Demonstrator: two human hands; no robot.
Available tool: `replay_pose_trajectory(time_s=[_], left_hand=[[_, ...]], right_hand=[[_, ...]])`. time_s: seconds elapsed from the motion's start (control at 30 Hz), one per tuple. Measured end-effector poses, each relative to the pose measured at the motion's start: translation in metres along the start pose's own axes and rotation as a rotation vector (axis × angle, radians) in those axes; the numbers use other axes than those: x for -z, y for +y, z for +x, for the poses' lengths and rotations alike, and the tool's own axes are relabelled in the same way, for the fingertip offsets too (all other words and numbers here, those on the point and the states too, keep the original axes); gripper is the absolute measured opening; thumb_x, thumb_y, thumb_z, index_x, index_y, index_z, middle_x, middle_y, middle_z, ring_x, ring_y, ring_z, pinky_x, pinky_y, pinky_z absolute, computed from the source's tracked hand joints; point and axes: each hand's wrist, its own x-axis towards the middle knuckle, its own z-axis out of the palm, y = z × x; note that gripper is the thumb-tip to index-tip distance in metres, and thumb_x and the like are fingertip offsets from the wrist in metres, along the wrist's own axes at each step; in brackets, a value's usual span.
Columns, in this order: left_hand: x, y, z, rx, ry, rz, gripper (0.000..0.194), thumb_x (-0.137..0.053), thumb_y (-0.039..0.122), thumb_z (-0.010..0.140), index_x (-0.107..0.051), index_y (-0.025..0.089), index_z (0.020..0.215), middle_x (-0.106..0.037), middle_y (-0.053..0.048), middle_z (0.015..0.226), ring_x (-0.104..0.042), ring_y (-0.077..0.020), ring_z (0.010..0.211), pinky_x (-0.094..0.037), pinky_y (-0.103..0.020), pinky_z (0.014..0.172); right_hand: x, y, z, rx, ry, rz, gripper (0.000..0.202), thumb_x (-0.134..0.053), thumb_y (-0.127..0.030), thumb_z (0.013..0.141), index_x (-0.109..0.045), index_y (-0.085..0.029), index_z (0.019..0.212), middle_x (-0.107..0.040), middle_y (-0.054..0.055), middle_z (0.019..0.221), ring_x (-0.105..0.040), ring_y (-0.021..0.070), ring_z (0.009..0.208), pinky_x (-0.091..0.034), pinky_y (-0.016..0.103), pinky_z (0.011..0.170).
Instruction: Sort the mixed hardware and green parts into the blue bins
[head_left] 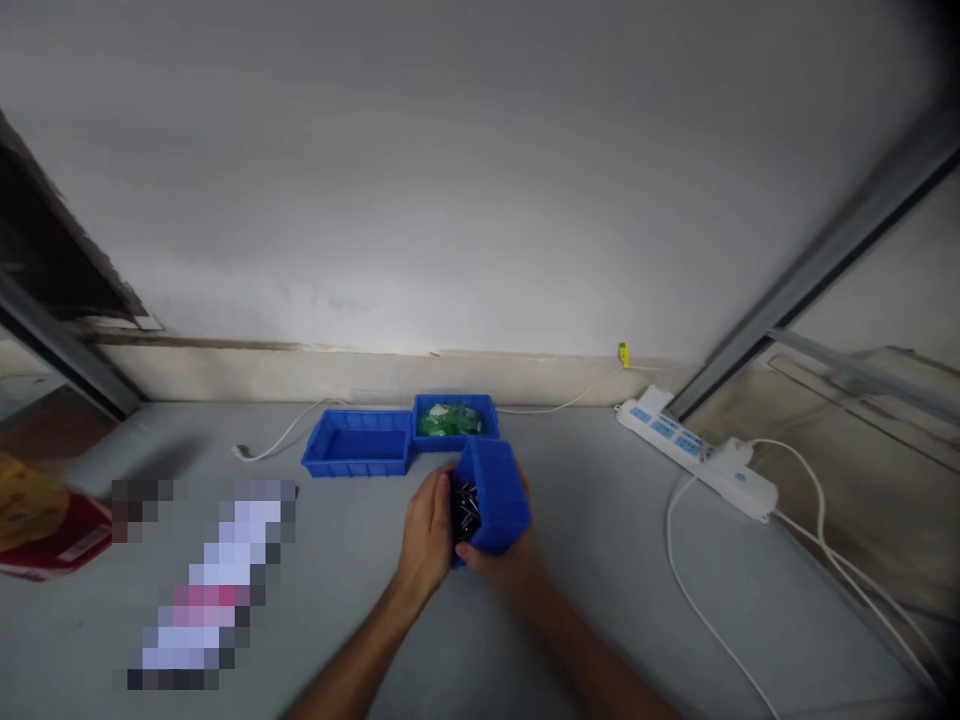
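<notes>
A blue plastic bin (pixel 504 497) is tipped on its side in front of me, its underside turned to the right. Dark, shiny metal pieces that look like screws (pixel 466 512) lie at its open side. My right hand (pixel 514 565) grips the bin from the right and below, its thumb near the pieces. On the left, my left hand (pixel 427 525) is closed against the blue plastic, with its fingertips partly hidden. Some blue shows under the pieces; I cannot tell whether it is a second bin.
Behind my hands, a blue bin (pixel 358 442) with nothing visible inside stands beside another bin (pixel 454 440) holding green pieces. A white power strip (pixel 697 455) with cables lies right. Left are a blurred-out lit object (pixel 217 585) and a red-yellow package (pixel 49 520). A wall closes the back.
</notes>
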Motion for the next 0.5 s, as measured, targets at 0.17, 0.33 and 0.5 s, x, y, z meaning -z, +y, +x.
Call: replay_pose_trajectory(time_s=[0.17, 0.33, 0.5], left_hand=[[0.013, -0.004, 0.007, 0.029, -0.073, 0.038, 0.045, -0.033, 0.048, 0.100, -0.065, 0.018, 0.111, -0.068, -0.009, 0.114, -0.061, -0.0253, 0.107, -0.044, -0.040, 0.099], [0.031, -0.006, 0.010, 0.019, -0.232, 0.052, 0.040, -0.036, 0.044, 0.100, -0.062, 0.021, 0.119, -0.065, -0.008, 0.122, -0.060, -0.0258, 0.112, -0.043, -0.042, 0.104], [0.050, 0.002, 0.005, -0.076, -0.515, 0.096, 0.070, -0.064, 0.031, 0.084, -0.036, 0.025, 0.147, -0.050, -0.012, 0.143, -0.049, -0.0312, 0.129, -0.038, -0.047, 0.111]], right_hand=[[0.009, -0.001, 0.003, -0.047, -0.001, -0.047, 0.111, -0.085, -0.029, 0.054, -0.026, -0.025, 0.148, -0.064, 0.011, 0.125, -0.063, 0.0309, 0.113, -0.051, 0.048, 0.099], [0.013, 0.003, 0.004, 0.001, -0.068, -0.060, 0.112, -0.085, -0.033, 0.059, -0.021, -0.031, 0.150, -0.063, 0.009, 0.129, -0.064, 0.0300, 0.113, -0.053, 0.046, 0.098], [0.021, 0.010, 0.005, 0.012, -0.070, -0.084, 0.114, -0.084, -0.048, 0.059, -0.020, -0.032, 0.151, -0.062, 0.008, 0.130, -0.062, 0.0332, 0.115, -0.053, 0.048, 0.096]])
